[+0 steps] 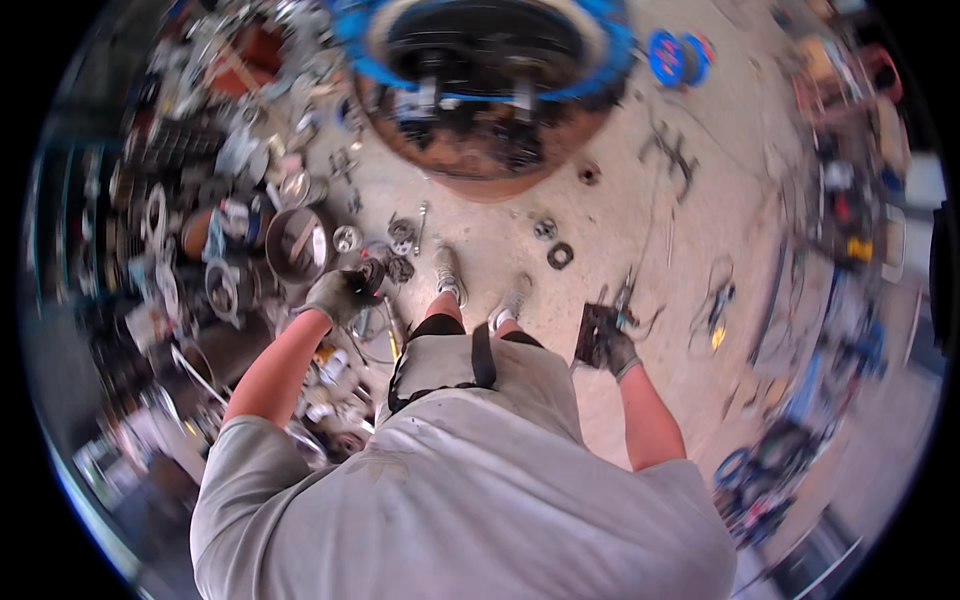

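Note:
My left hand, in a grey-green work glove, is closed around a dark round metal part out to my left. Its exact kind cannot be made out. On the other side my gloved right hand grips a dark, roughly square plate at its edge. Both hands are at about hip height, wide apart. Gear-like metal parts lie on the floor just beyond my left hand. Beyond my right hand, a tool with a hose rests on the floor, partly blurred.
Ahead stands a large blue-rimmed round machine on a rusty round base. Two dark rings lie before my shoes. A blue spool is at the far right. Metal drums and scrap crowd the left; cables and tools line the right.

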### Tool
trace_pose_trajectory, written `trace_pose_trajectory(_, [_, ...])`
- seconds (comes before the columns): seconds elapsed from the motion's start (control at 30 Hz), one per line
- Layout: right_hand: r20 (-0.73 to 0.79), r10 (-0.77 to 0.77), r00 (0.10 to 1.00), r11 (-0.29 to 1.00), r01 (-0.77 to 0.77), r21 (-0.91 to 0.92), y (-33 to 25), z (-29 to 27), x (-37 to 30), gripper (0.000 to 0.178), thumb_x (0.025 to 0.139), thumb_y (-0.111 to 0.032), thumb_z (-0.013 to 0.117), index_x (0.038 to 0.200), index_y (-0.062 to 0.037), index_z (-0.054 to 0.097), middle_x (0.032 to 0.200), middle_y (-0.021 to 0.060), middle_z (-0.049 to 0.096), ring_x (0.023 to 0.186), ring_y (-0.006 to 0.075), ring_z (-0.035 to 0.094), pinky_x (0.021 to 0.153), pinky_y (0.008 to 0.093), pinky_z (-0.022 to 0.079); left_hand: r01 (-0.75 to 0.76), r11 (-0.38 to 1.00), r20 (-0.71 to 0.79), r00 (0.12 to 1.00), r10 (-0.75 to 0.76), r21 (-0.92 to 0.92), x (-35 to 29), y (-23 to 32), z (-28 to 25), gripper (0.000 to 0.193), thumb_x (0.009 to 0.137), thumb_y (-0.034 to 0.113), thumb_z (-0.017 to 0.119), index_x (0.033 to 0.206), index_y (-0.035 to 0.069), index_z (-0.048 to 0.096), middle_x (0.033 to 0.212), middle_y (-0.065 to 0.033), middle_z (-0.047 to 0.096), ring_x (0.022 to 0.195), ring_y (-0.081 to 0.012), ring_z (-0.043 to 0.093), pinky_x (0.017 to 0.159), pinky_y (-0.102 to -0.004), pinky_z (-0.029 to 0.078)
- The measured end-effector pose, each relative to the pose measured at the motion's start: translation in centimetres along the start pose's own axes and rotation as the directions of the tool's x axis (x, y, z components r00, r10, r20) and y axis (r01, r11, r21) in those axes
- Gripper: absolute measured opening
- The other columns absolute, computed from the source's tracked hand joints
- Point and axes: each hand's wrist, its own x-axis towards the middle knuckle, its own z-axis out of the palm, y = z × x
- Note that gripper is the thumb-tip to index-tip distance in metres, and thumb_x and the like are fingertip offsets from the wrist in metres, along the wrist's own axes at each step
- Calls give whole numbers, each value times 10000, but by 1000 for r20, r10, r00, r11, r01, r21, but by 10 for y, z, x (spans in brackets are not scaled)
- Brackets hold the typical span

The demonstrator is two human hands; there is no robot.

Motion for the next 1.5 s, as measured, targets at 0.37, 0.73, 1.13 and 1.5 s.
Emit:
trace_pose_trajectory(0.37, [41,218,975,74,25,-997,-91,152,-21,786,933,-730,580,1371,-84,673,1152,264,747,1110,417,716,891,475,557,451,879,377,849,-370,-153,95,-197,246,669,803,601,800,1301,163,720,1266,-174,739,1155,-387,707,986,-525,555])
trace_pose_trajectory(0.73, [-292,102,951,-277,-255,-926,-109,390,-37,652,923,-529,709,1367,-54,654,1218,249,732,1120,420,715,935,474,567,557,717,395,823,-409,-419,363,-308,296,611,810,428,849,1277,51,738,1275,-173,747,1142,-341,740,934,-450,602])
trace_pose_trajectory(1.13, [-287,181,941,-26,-287,-958,-59,424,0,160,978,-161,751,970,-48,637,940,28,671,862,114,597,743,270,506,637,225,281,592,-755,-737,487,-370,270,382,1049,193,472,1288,-7,693,1355,-233,684,1261,-409,664,1053,-497,542])
trace_pose_trajectory(1.5, [-177,64,982,-219,-159,-963,-85,438,-20,730,897,-595,742,1354,-30,671,1194,217,763,1131,306,741,934,413,577,730,366,489,668,-561,-577,277,-246,347,377,986,266,601,1272,45,708,1300,-230,718,1238,-391,689,1020,-479,564])
